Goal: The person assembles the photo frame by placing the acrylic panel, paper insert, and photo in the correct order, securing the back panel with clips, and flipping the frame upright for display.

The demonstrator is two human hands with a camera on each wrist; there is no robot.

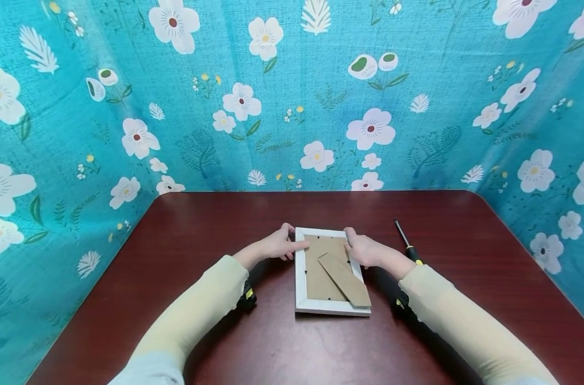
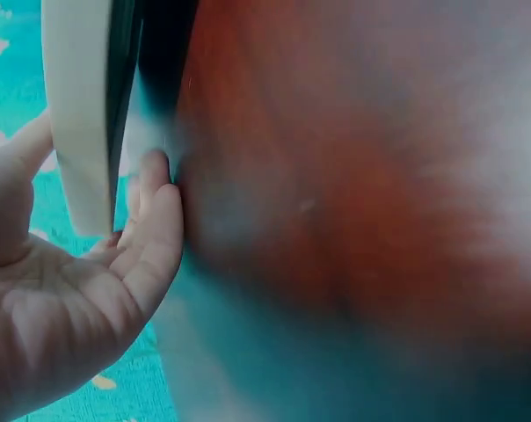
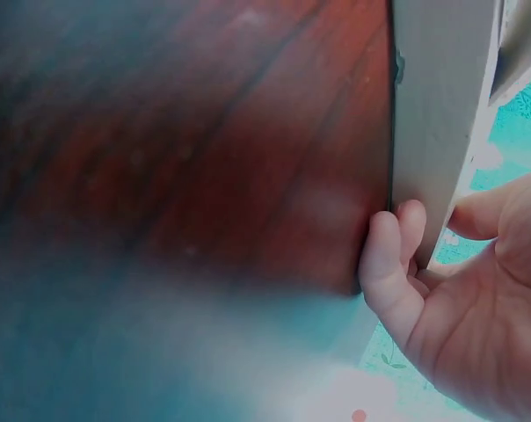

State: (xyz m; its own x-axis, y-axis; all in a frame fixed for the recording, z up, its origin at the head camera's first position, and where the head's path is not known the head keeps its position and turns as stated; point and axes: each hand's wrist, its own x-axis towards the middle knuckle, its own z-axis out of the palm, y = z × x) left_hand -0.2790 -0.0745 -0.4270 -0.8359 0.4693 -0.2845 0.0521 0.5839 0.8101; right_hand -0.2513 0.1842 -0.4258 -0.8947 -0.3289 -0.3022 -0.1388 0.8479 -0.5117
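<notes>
A white picture frame (image 1: 300,283) lies face down at the middle of the table, its brown backing board (image 1: 316,278) upward. Slanting across the board is the stand leg (image 1: 346,280), its wide end over the lower right corner. My left hand (image 1: 277,244) grips the upper left side, thumb over the border. On the opposite side my right hand (image 1: 366,251) holds the upper right edge. In the left wrist view the frame's side (image 2: 79,123) sits between thumb and fingers. The right wrist view shows fingertips curled under the frame's edge (image 3: 437,114).
A screwdriver (image 1: 411,252) with a black and yellow handle lies right of the frame, partly behind the right forearm. The dark red table (image 1: 215,214) meets a blue flowered cloth (image 1: 282,133) at the back and sides.
</notes>
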